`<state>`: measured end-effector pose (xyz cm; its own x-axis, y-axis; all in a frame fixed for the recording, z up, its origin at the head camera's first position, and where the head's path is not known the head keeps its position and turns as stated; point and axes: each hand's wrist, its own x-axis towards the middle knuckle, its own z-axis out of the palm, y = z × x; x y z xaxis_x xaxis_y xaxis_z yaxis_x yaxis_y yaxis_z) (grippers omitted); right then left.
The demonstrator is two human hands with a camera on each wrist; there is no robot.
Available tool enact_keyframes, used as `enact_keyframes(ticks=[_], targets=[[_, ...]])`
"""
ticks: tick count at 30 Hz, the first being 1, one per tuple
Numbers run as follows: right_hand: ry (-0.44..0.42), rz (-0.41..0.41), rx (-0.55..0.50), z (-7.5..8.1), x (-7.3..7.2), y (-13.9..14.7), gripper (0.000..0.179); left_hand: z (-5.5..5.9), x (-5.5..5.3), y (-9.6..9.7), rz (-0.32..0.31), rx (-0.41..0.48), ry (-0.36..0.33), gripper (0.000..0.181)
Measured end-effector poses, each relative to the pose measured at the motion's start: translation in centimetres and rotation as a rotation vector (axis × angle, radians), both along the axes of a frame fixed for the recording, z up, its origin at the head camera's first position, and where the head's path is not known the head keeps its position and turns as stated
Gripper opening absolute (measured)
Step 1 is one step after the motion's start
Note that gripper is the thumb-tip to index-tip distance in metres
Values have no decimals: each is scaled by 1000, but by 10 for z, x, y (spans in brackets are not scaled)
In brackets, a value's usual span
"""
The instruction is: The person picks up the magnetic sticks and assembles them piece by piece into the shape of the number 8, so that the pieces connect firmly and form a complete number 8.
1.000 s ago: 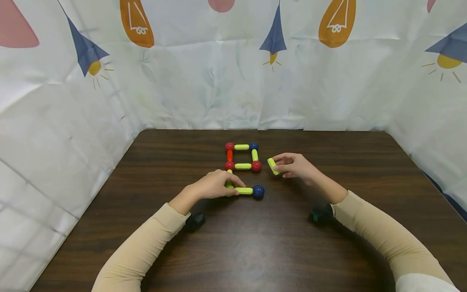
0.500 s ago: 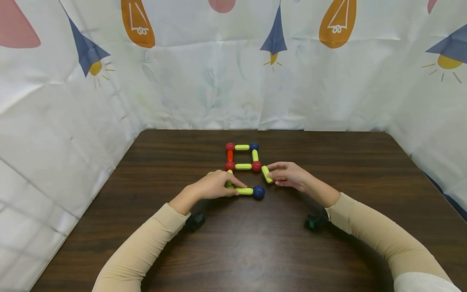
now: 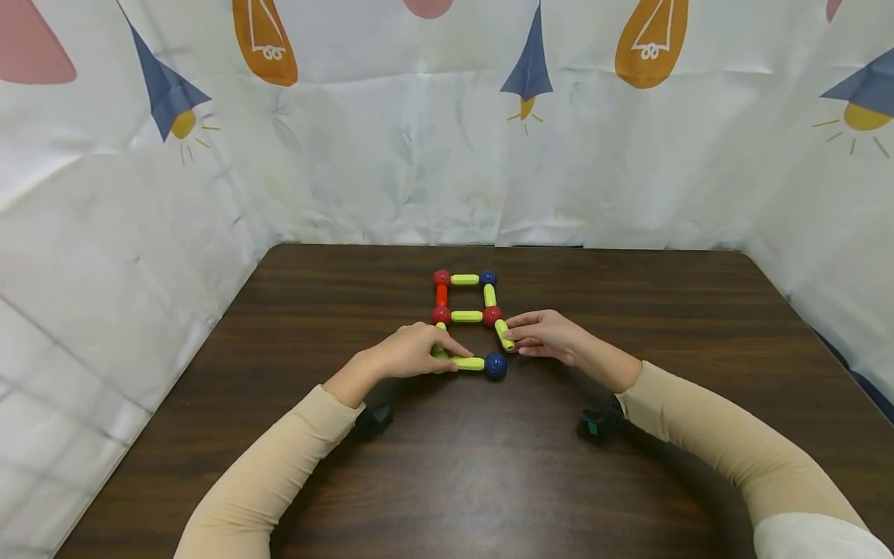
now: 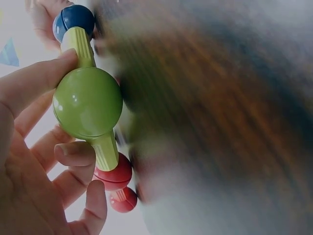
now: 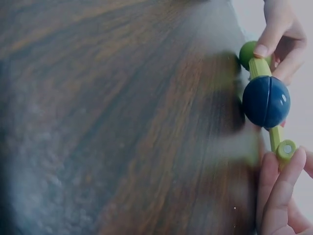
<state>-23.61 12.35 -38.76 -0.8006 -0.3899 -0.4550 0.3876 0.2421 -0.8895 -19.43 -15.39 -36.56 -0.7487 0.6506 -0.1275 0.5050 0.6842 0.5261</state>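
Observation:
On the table, magnetic balls and rods form a square with red balls (image 3: 441,315) and a blue ball (image 3: 488,278) at its corners. My left hand (image 3: 408,349) pinches a yellow-green magnetic rod (image 3: 469,363) beside a green ball (image 4: 88,103). This rod runs right to a larger blue ball (image 3: 496,366); another rod (image 4: 105,152) links the green ball to a red ball (image 4: 115,172). Between thumb and fingers, my right hand (image 3: 552,338) holds a loose-ended yellow-green magnetic rod (image 3: 504,336). Its far end meets the square's near right red ball (image 3: 492,315); its near end, showing a silver disc, points toward the blue ball.
The dark wooden table (image 3: 447,481) stretches out around the pieces. A white printed curtain (image 3: 391,171) hangs along its back and sides. Black wrist cameras (image 3: 374,420) sit under both forearms, close over the tabletop.
My right hand has moved left and toward me, bringing its rod from apart to the near right red ball. My left hand keeps its hold and place.

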Motion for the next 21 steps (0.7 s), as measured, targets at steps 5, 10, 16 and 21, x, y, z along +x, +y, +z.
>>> enact_keyframes(ticks=[5, 10, 16, 21], targets=[[0, 10, 6, -1, -2, -1, 47, 1, 0, 0, 1, 3, -7, 28], [5, 27, 7, -1, -5, -1, 46, 0, 0, 1, 1, 4, -7, 29], [22, 27, 7, -3, -6, -2, 45, 0, -1, 1, -10, 5, 1, 28], [60, 35, 23, -5, -6, -5, 43, 0, -2, 1, -12, 13, -1, 28]])
